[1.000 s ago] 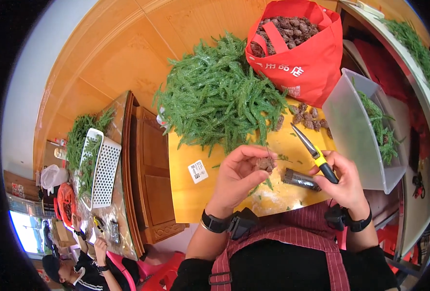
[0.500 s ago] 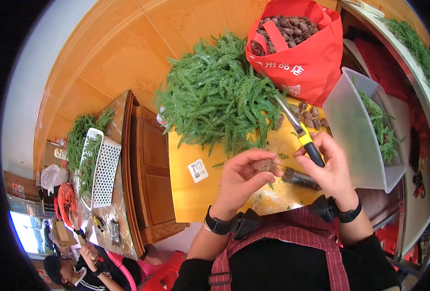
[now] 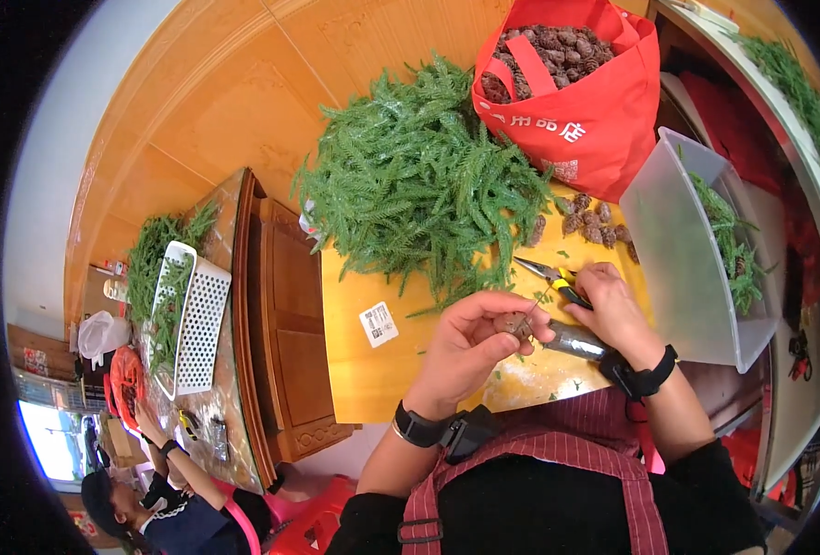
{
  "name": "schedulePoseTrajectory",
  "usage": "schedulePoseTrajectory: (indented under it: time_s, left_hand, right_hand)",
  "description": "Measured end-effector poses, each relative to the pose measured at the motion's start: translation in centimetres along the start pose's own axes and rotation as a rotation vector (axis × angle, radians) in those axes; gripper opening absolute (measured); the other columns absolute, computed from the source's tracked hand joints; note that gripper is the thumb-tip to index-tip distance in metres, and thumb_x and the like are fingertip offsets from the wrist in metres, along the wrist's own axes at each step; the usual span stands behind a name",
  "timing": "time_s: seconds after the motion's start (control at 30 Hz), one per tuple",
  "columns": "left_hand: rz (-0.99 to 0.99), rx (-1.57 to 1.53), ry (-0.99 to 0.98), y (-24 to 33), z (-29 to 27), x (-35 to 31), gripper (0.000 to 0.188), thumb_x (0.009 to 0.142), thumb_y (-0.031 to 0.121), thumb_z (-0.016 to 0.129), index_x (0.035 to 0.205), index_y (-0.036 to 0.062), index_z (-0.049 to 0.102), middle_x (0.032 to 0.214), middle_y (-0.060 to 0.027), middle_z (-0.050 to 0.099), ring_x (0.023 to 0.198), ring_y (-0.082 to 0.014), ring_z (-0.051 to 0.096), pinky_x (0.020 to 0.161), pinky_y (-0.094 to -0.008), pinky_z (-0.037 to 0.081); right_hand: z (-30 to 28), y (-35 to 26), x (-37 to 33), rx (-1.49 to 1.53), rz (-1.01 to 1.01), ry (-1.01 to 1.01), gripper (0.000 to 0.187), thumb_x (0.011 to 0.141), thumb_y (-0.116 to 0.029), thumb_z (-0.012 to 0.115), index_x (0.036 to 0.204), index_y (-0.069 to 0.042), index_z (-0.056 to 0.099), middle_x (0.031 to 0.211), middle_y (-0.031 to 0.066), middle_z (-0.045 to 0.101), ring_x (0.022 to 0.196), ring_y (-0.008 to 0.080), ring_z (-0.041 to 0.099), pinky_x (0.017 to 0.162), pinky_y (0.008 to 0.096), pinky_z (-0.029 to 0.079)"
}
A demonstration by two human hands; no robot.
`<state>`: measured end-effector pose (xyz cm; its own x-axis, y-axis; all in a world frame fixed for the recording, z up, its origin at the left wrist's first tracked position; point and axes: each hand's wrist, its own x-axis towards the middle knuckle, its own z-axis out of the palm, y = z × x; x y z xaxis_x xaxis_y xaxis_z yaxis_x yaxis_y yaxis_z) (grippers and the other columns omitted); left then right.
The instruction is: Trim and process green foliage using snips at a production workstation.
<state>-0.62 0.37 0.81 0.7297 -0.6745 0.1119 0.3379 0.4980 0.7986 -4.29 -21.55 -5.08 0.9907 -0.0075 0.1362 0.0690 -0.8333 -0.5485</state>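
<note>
Between the thumb and fingers of my left hand [image 3: 461, 356] is a brown pine cone [image 3: 517, 325], pinched above the yellow board [image 3: 359, 375]. A thin wire stands up from it. My right hand [image 3: 613, 310] is closed on the dark handle end of needle-nose pliers [image 3: 562, 280] with yellow-and-black grips. They lie low over the board, jaws pointing left toward the green sprigs, and nothing shows between the jaws. Next to my right hand a dark, shiny cylindrical bundle [image 3: 575, 342] rests on the board; part of it is hidden by that hand.
A heap of green artificial fir sprigs [image 3: 419, 185] covers the board's far side. Behind it stands a red bag [image 3: 595, 120] full of pine cones. Loose cones [image 3: 599, 222] lie before a clear plastic bin [image 3: 678, 250]. At left, a co-worker sits by a table with a white basket [image 3: 208, 314].
The pliers have come down from a raised position to near the board, my right hand with them. My left hand keeps the pine cone, shifted slightly right. The co-worker's arms have moved.
</note>
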Motion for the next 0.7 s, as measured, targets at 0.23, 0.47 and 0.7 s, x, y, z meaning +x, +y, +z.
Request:
schedulePoseTrajectory:
  time_s: [0.23, 0.47, 0.7]
  left_hand:
    - [-0.014, -0.012, -0.003, -0.5, 0.1, 0.3, 0.033, 0.077, 0.015, 0.065, 0.106, 0.0039, 0.053, 0.1, -0.0134, 0.057, 0.086, -0.0213, 0.059, 0.065, -0.0235, 0.045]
    - [-0.072, 0.042, -0.016, -0.4, 0.1, 0.2, 0.03, 0.077, 0.015, 0.066, 0.102, 0.0026, 0.055, 0.097, -0.0122, 0.059, 0.08, -0.0194, 0.06, 0.063, -0.024, 0.046]
    - [-0.089, 0.062, -0.01, -0.5, 0.4, 0.1, 0.029, 0.077, 0.013, 0.065, 0.102, 0.0009, 0.055, 0.095, -0.0112, 0.059, 0.079, -0.0194, 0.06, 0.063, -0.0251, 0.047]
  right_hand:
    - [-1.3, -0.3, 0.3, 0.067, -0.048, -0.036, 0.019, 0.068, -0.009, 0.065, 0.081, 0.0, 0.055, 0.079, 0.0146, 0.057, 0.078, 0.031, 0.054, 0.071, 0.0371, 0.044]
    - [-6.3, -7.4, 1.0, 0.841, -0.111, 0.083, 0.014, 0.079, -0.009, 0.059, 0.089, 0.0, 0.056, 0.084, 0.0057, 0.059, 0.083, 0.015, 0.056, 0.076, 0.0273, 0.043]
    - [-7.6, -7.8, 1.4, 0.624, -0.349, -0.056, 0.006, 0.073, -0.005, 0.063, 0.076, -0.002, 0.059, 0.076, 0.0077, 0.061, 0.074, 0.0206, 0.06, 0.067, 0.0288, 0.046]
